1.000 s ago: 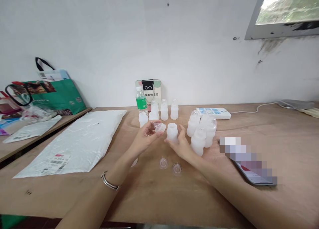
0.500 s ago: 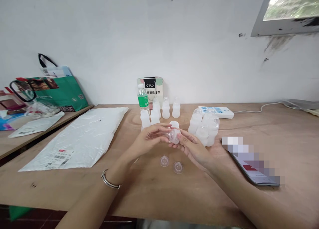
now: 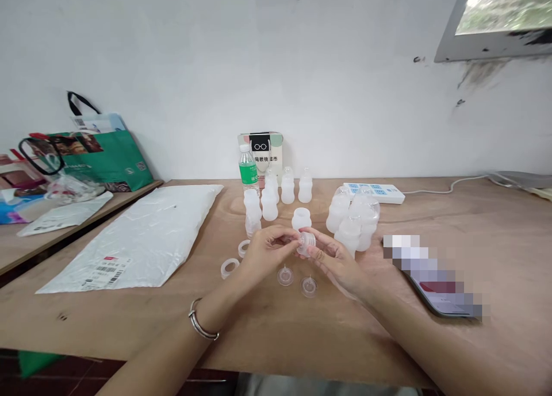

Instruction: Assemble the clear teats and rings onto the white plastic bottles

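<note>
My right hand (image 3: 334, 258) grips a translucent bottle screw ring (image 3: 307, 244) between thumb and fingers. At the ring's left side, my left hand (image 3: 276, 248) pinches a clear bottle nipple, mostly hidden by the fingertips. Just behind them stands a white baby bottle (image 3: 301, 218) with an uncovered mouth. Two more clear nipples, a left one (image 3: 285, 276) and a right one (image 3: 309, 286), lie tip up in front of my hands. Beside my left forearm are two loose screw rings, a nearer one (image 3: 230, 268) and a farther one (image 3: 244, 248).
Several white baby bottles (image 3: 269, 203) stand at the back, near a green-labelled water bottle (image 3: 249, 175) and a paper bag (image 3: 276, 146). More bottles in clear wrap (image 3: 349, 232) stand right, before a power strip (image 3: 390, 195). A phone (image 3: 435, 287) lies right, a white mailer (image 3: 142, 235) left.
Both hands have come slightly nearer and right, turning the ring so its side shows. My left fingers have closed to a pinch at its left. The loose rings and open bottle are less covered.
</note>
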Available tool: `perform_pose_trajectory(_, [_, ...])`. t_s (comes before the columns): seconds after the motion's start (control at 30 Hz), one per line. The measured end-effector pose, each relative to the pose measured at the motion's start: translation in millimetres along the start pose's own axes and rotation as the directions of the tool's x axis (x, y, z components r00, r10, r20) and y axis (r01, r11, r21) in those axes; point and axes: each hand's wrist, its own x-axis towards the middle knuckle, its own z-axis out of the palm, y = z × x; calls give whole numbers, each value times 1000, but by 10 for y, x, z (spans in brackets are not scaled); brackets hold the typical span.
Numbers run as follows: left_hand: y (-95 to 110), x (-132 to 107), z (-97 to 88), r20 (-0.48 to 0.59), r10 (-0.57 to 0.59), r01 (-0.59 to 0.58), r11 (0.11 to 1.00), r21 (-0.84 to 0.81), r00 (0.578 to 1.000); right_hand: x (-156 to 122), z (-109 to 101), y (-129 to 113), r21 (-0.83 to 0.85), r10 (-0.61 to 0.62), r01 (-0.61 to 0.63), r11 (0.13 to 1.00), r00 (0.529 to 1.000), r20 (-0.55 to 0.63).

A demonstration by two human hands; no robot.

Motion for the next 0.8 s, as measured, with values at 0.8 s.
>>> perform_pose_trajectory(0.8, [88,9,-105,202,-8,-16,993,119,979,-24,58,2,195,219,-213,957,976,-12])
